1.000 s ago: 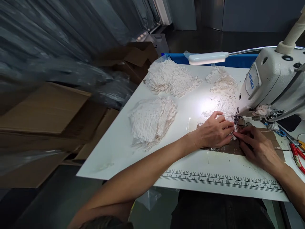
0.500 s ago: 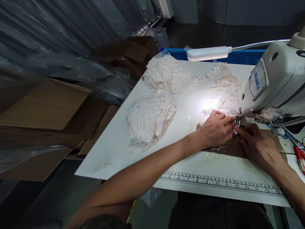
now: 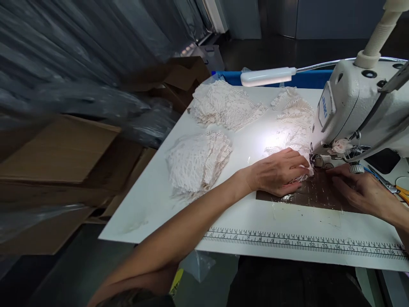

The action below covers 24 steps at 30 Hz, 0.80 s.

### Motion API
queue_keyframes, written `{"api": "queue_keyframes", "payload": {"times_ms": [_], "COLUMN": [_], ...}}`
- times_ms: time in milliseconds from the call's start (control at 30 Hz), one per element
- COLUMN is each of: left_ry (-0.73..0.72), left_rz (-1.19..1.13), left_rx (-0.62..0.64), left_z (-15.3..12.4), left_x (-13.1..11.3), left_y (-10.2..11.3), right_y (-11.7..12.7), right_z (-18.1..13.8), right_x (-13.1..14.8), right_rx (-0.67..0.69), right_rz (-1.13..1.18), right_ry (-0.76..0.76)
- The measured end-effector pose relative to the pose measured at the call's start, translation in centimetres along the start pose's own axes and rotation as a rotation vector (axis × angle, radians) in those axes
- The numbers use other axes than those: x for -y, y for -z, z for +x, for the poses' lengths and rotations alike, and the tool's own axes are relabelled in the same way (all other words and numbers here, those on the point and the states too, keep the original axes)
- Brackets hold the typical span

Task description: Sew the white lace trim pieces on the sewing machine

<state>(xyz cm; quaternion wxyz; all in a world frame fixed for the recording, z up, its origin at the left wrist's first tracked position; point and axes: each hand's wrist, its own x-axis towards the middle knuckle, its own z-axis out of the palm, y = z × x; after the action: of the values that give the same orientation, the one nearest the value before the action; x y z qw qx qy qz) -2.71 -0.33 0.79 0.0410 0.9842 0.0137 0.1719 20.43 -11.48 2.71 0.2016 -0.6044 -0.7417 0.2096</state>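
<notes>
White lace fabric (image 3: 289, 135) runs from the back of the table down to the presser foot of a white JUKI sewing machine (image 3: 347, 102). My left hand (image 3: 283, 171) lies over the near end of the lace, its curled fingers holding it just left of the needle. The fabric under the palm is hidden. On the right of the needle area, my right hand (image 3: 364, 187) rests over the brown plate (image 3: 315, 194) with its fingers apart. Nothing shows between them, and it is clear of the lace.
Two piles of lace, one farther back (image 3: 225, 104) and one nearer (image 3: 198, 162), lie on the left. A lamp (image 3: 268, 76) hangs over the table's back edge. A printed ruler (image 3: 287, 241) follows the front edge. Orange-handled scissors (image 3: 403, 194) lie far right; cardboard boxes (image 3: 57, 149) stand left.
My right hand has moved off the lace to the right, and its fingers have parted. My left hand stays on the lace by the needle. The view has shifted slightly right.
</notes>
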Motion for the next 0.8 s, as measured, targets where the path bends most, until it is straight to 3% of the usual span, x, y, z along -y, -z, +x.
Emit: {"api": "queue_keyframes", "payload": {"times_ms": [67, 167, 267, 400, 533, 700, 800], "left_ry": [-0.051, 0.024, 0.237, 0.379, 0.367, 0.150, 0.129], "left_rz": [-0.015, -0.037, -0.147, -0.231, -0.227, -0.114, -0.055], "left_rx": [0.034, 0.008, -0.176, -0.372, -0.325, -0.177, -0.161], "left_z": [0.3, 0.6, 0.8, 0.9, 0.8, 0.5, 0.4], "left_x": [0.3, 0.5, 0.3, 0.0, -0.3, -0.4, -0.3], "left_y": [-0.2, -1.2, -2.1, -2.5, -2.1, -2.0, -2.2], "right_y": [-0.4, -1.7, -3.1, -4.3, -4.8, -4.8, -4.7], "right_z": [0.4, 0.7, 0.6, 0.2, 0.0, -0.4, -0.6], "right_x": [0.4, 0.6, 0.4, 0.2, 0.1, -0.1, -0.2], "right_rx": [0.004, -0.063, -0.183, -0.184, -0.204, -0.226, -0.234], "right_rz": [0.002, -0.025, -0.071, -0.250, -0.416, -0.305, -0.243], "right_ry": [-0.007, 0.018, 0.052, 0.173, 0.247, 0.316, 0.329]}}
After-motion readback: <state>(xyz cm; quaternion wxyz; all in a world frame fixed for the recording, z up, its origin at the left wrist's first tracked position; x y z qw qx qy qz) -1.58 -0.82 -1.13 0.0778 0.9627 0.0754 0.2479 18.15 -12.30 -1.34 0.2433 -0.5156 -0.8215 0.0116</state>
